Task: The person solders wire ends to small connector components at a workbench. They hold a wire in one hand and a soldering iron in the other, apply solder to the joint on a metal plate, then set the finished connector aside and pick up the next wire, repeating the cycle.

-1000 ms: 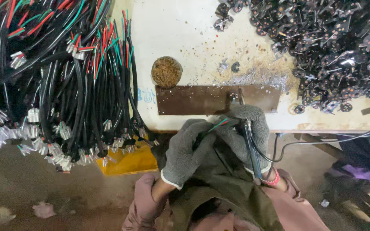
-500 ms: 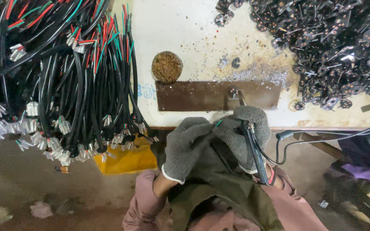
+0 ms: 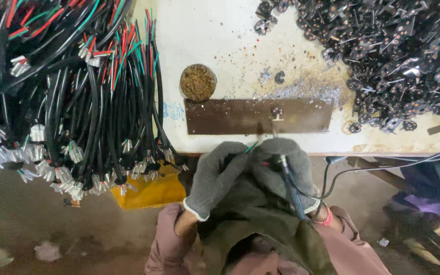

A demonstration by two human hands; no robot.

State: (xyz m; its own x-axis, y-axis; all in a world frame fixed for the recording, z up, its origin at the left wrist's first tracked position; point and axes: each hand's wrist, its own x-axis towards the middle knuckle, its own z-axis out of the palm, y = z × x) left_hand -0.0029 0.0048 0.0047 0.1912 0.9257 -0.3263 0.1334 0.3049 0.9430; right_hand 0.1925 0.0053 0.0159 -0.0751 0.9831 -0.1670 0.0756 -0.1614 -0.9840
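Both my hands wear grey knit gloves and meet just below the table's front edge. My left hand [image 3: 214, 179] pinches a thin cable end with a green wire [image 3: 251, 147] showing between the fingers. My right hand [image 3: 287, 164] is closed around a slim pen-like tool [image 3: 291, 191] with a dark cord trailing off to the right. The tool's tip points at the cable end and at a brown metal plate [image 3: 230, 118] fixed to the table. A small round metal part [image 3: 277, 111] sits on that plate.
A thick bundle of black cables [image 3: 77, 91] with red and green wires hangs over the table's left side. A round tin of brown material [image 3: 198, 82] stands behind the plate. A heap of dark metal parts [image 3: 398, 51] fills the back right. A yellow box [image 3: 151, 192] sits below the cables.
Both hands stay pressed together at the table's edge; the tool in my right hand has shifted only slightly.
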